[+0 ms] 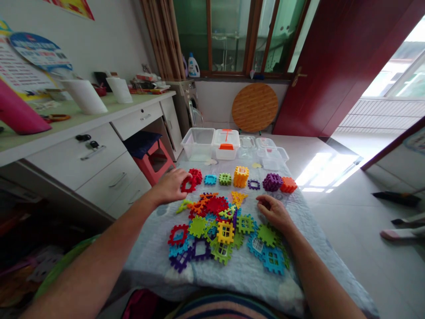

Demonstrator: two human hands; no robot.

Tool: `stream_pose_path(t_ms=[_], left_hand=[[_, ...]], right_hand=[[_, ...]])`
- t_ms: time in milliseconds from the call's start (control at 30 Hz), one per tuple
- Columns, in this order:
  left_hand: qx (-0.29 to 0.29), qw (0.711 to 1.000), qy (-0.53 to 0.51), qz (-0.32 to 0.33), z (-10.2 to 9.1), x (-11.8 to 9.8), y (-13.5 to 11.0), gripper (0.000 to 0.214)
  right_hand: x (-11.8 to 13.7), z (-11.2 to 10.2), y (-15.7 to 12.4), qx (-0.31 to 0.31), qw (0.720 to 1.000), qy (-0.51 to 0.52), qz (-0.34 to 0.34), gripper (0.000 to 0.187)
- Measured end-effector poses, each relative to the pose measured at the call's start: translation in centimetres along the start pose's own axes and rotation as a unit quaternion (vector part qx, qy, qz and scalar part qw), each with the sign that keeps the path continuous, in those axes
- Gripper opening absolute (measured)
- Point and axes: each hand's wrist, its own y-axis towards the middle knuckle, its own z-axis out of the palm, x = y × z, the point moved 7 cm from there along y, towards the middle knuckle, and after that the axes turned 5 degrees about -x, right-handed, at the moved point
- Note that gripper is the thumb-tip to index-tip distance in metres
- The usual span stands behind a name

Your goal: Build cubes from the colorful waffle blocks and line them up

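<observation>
On the quilted cover (149,261): plastic interlocking tiles (215,230) lying heaped, a row of joined blocks (241,176) beyond, clear bins (198,143) past that, left hand (170,187) open with its fingertips at red tiles (189,182), right hand (274,212) loosely curled beside the heap, neither visibly gripping anything.

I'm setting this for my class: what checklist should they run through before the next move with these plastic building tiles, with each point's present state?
1. Right hand free of tiles: ok, it rests empty beside the pile.
2. Left hand free: cannot tell, its fingers are at a red tile.
3. Clear plastic box open: ok, no lid on it.
4. White box with orange latch open: not ok, its lid is on.
5. Tile pile within reach of both hands: ok.
</observation>
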Motion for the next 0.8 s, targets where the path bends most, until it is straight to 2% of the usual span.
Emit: stream_pose_path(t_ms=[133,300,533,700,800], left_hand=[[0.052,0.997,0.041,-0.028,0.4,2.8,4.2,0.046],[0.112,0.992,0.056,-0.014,1.6,3.9,7.5,0.047],[0.152,0.985,0.075,-0.005,2.8,3.9,8.5,0.041],[0.152,0.986,0.07,-0.009,3.3,4.2,8.7,0.051],[0.135,0.991,0.026,-0.008,3.5,4.2,8.9,0.051]], right_hand=[[0.2,-0.2,-0.1,-0.001,1.0,-0.014,0.001,0.03],[0.1,-0.2,-0.1,-0.005,1.0,-0.009,-0.004,0.027],[0.0,0.0,-0.1,-0.006,1.0,0.004,-0.002,0.027],[0.0,0.0,-0.1,-0.005,1.0,0.0,-0.002,0.028],[0.0,0.0,-0.1,-0.003,1.0,0.003,-0.002,0.028]])
